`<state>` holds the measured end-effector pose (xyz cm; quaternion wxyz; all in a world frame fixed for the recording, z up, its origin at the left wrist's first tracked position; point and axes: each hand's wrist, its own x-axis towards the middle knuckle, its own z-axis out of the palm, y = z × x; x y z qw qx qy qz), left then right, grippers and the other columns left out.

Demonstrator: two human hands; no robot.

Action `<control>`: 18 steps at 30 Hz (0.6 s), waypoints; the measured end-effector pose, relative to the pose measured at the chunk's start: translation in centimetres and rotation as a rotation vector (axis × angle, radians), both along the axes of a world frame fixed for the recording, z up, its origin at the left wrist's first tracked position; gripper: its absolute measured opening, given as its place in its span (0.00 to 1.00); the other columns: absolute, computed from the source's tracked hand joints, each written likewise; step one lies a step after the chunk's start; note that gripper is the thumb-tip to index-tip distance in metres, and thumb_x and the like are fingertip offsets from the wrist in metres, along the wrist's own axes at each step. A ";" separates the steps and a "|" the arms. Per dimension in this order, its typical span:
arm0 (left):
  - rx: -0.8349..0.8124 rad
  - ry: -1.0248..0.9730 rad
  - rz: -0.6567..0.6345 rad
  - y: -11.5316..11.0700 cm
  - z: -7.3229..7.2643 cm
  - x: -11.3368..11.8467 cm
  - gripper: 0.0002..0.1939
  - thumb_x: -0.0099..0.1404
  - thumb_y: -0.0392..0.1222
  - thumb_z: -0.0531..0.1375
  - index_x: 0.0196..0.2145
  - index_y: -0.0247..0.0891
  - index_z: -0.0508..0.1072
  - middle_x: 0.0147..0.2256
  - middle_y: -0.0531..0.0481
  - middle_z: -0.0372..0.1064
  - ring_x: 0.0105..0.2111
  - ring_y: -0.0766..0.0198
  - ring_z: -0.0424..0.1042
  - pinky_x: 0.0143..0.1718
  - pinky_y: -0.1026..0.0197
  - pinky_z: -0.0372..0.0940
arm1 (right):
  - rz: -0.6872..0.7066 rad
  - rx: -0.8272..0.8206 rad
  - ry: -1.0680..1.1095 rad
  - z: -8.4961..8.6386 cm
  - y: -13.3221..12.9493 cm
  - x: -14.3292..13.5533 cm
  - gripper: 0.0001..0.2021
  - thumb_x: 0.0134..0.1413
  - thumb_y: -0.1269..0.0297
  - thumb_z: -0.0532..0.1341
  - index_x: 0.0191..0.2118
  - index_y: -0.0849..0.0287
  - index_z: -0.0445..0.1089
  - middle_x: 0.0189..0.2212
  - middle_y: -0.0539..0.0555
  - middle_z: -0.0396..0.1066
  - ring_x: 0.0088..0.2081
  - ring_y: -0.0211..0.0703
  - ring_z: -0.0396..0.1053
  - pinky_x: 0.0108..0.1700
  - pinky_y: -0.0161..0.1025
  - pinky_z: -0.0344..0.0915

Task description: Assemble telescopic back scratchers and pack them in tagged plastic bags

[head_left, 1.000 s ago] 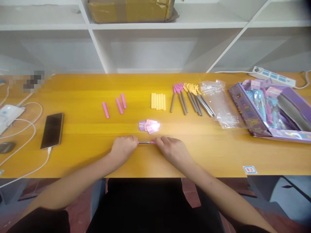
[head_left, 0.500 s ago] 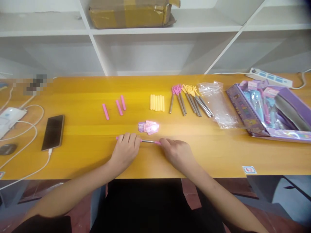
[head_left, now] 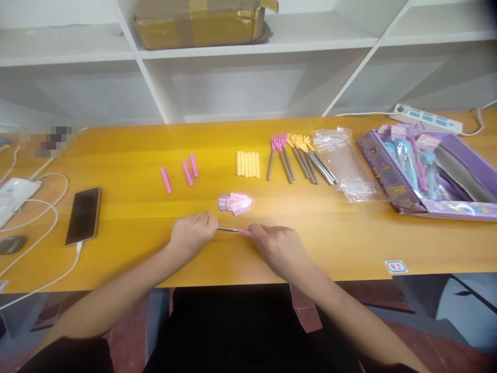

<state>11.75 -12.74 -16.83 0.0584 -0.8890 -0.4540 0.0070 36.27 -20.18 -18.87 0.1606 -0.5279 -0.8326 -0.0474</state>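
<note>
Slim metal rod (head_left: 228, 228) with pink at its right end: held between the two hands, low centre of the frame, roughly level, tipped slightly down toward the right. Left hand (head_left: 194, 234): clenched in a fist around the rod's left part; whatever lies inside the fist is hidden. Right hand (head_left: 277, 246): grasping the pink end, thumb and bent fingers closed on it. The bare metal section shows in the gap between the hands.

Just above the rod, at centre: overlapping pink and purple cards (head_left: 239, 203) flat on the wooden table (head_left: 128, 217), glare on their right part. Above the cards: yellow tubes (head_left: 248, 164), side by side in one upright row. Left of centre: three pink tubes (head_left: 165, 181), slanted, one apart from the other two.

Right of the yellow tubes: pink-headed rods (head_left: 279, 142), then yellow-headed rods (head_left: 303, 142), heads toward the top, metal shafts toward the bottom; some overlap. Clear plastic bags (head_left: 349, 166) lie just beside them. Right edge: purple box (head_left: 392, 173), containing packaged blue and pink items. Power strip (head_left: 427, 119) behind the box, upper right.

Left side: dark phone (head_left: 83, 216) with white cable plugged in at its lower end; mouse (head_left: 12, 244) at the far left. Top of frame: taped cardboard box (head_left: 198, 23) on the white shelf (head_left: 310, 39). Lower right: small numbered label (head_left: 396, 267) near the table edge.
</note>
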 end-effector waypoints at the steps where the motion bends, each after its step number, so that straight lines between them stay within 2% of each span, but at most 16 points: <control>1: 0.005 -0.005 0.001 0.1 0.2 0.1 0.21 0.72 0.26 0.49 0.24 0.38 0.72 0.21 0.46 0.67 0.21 0.60 0.66 0.23 0.56 0.42 | 0.006 -0.002 -0.002 0.1 0.0 0.1 0.15 0.75 0.70 0.53 0.32 0.58 0.66 0.19 0.47 0.63 0.20 0.37 0.46 0.29 0.40 0.37; 4: 0.047 -0.005 -0.009 0.5 0.7 -0.2 0.21 0.72 0.26 0.50 0.23 0.38 0.71 0.20 0.47 0.65 0.21 0.62 0.64 0.23 0.56 0.45 | 0.016 0.054 -0.016 0.7 0.0 0.6 0.13 0.71 0.75 0.53 0.34 0.58 0.68 0.22 0.47 0.65 0.22 0.37 0.51 0.30 0.40 0.42; 6: 0.110 0.012 -0.011 1.0 1.2 -1.0 0.23 0.75 0.29 0.48 0.23 0.38 0.71 0.20 0.47 0.65 0.22 0.62 0.64 0.24 0.56 0.46 | -0.001 0.140 -0.073 1.0 -0.1 1.4 0.12 0.71 0.76 0.53 0.39 0.58 0.71 0.24 0.48 0.67 0.24 0.38 0.56 0.31 0.40 0.47; 8: 0.183 0.025 0.007 1.5 1.7 -2.5 0.24 0.78 0.33 0.47 0.25 0.39 0.70 0.21 0.49 0.66 0.22 0.62 0.63 0.26 0.57 0.46 | -0.036 0.246 -0.146 1.2 -0.3 2.9 0.10 0.72 0.74 0.55 0.44 0.57 0.73 0.26 0.49 0.69 0.27 0.39 0.60 0.33 0.40 0.53; 10: 0.229 0.027 0.047 2.3 2.3 -4.7 0.24 0.80 0.36 0.46 0.25 0.39 0.68 0.21 0.50 0.65 0.22 0.62 0.61 0.26 0.57 0.44 | -0.066 0.346 -0.197 1.2 -0.5 5.6 0.07 0.71 0.72 0.59 0.47 0.57 0.74 0.27 0.49 0.71 0.28 0.39 0.62 0.34 0.40 0.55; 12: 0.267 0.025 0.088 3.1 2.9 -7.8 0.24 0.80 0.37 0.47 0.24 0.39 0.65 0.20 0.51 0.64 0.22 0.63 0.58 0.27 0.59 0.43 | -0.070 0.435 -0.215 0.9 -0.8 9.9 0.06 0.69 0.72 0.62 0.47 0.55 0.75 0.26 0.50 0.72 0.27 0.38 0.63 0.34 0.39 0.57; 14: 0.373 0.002 0.118 4.1 3.5 -11.3 0.24 0.79 0.39 0.50 0.22 0.38 0.63 0.18 0.53 0.60 0.22 0.65 0.54 0.26 0.61 0.41 | -0.035 0.524 -0.201 0.6 -1.2 15.6 0.07 0.70 0.70 0.61 0.44 0.53 0.77 0.26 0.52 0.75 0.26 0.36 0.65 0.35 0.38 0.59; 15: 0.425 -0.012 0.123 4.6 3.7 -13.2 0.24 0.78 0.40 0.52 0.22 0.38 0.63 0.18 0.53 0.60 0.22 0.66 0.54 0.27 0.63 0.41 | -0.018 0.601 -0.186 0.5 -1.5 18.6 0.11 0.72 0.66 0.59 0.40 0.53 0.79 0.24 0.54 0.75 0.25 0.35 0.65 0.35 0.39 0.59; 17: 0.523 -0.043 0.161 5.4 3.9 -16.5 0.25 0.77 0.39 0.53 0.20 0.37 0.62 0.17 0.54 0.58 0.22 0.67 0.52 0.27 0.66 0.40 | -0.031 0.769 -0.148 0.2 -2.1 24.2 0.28 0.77 0.53 0.52 0.27 0.55 0.79 0.18 0.59 0.70 0.21 0.34 0.61 0.31 0.41 0.56; 18: 0.543 -0.042 0.149 5.7 4.0 -17.8 0.24 0.76 0.39 0.53 0.20 0.37 0.63 0.16 0.54 0.57 0.22 0.68 0.50 0.27 0.67 0.39 | -0.065 0.754 -0.142 0.2 -2.4 26.3 0.34 0.75 0.44 0.51 0.22 0.55 0.77 0.15 0.59 0.68 0.18 0.32 0.57 0.29 0.42 0.53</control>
